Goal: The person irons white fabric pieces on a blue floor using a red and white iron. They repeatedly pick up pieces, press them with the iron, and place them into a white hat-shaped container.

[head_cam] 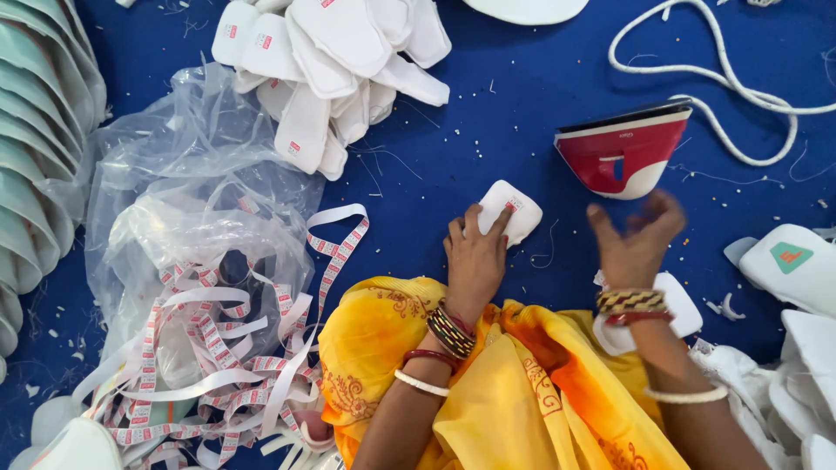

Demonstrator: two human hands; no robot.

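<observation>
Fingers (478, 228) of your left hand (475, 261) press a white pad (511, 211) onto the thread-littered blue counter (453, 148); right hand (634, 244) hangs open near the red iron (623, 150).

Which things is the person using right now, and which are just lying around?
In use:
- left hand pressing a white fabric piece
- right hand, open, nearest the red and white iron

Lying around:
- pile of white pieces
- clear plastic bag
- tangled label tape
- white cord
</observation>
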